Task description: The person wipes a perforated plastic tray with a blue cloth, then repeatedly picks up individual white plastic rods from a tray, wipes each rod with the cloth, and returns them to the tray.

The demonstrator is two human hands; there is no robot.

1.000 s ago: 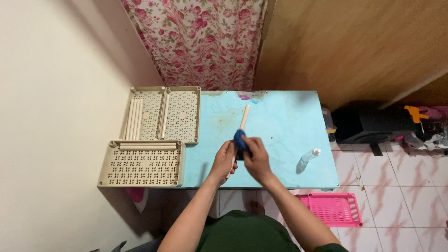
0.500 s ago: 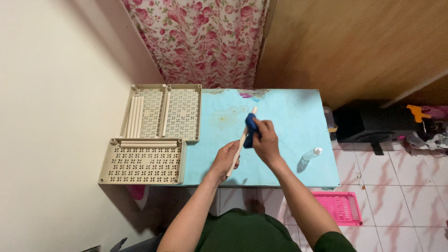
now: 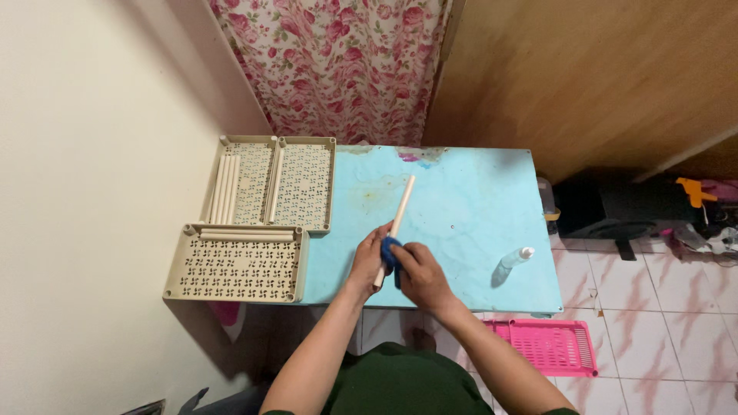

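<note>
Seen from above, a person in a dark green top leans over a light blue surface point(image 3: 469, 223) set in the corner of a room. Both bare hands meet near its front edge. The left hand point(image 3: 369, 257) is curled around the lower part of a cream rod point(image 3: 400, 211), gripping it close to its near end. The rod slants up and away from the person, its far end pointing toward the middle of the surface; whether that end touches the surface cannot be told. The right hand point(image 3: 419, 277) is closed on a blue cloth point(image 3: 390, 253), pressing it against the rod just beside the left hand, so the two hands touch or nearly touch.

To the left, three cream perforated trays hang partly over the edge of the surface. The far left tray point(image 3: 257, 180) holds several cream rods lying side by side along its left side. The tray beside it point(image 3: 307, 184) has one rod along its left edge. The near tray point(image 3: 238, 265) has rods lying across its far edge.

A small clear bottle point(image 3: 513, 261) with a white cap lies on the surface to the right of the hands, well apart from them. On the tiled floor, just beside the person's right arm, lies a pink tray point(image 3: 550, 346). A floral curtain point(image 3: 338, 69) hangs behind the surface.
</note>
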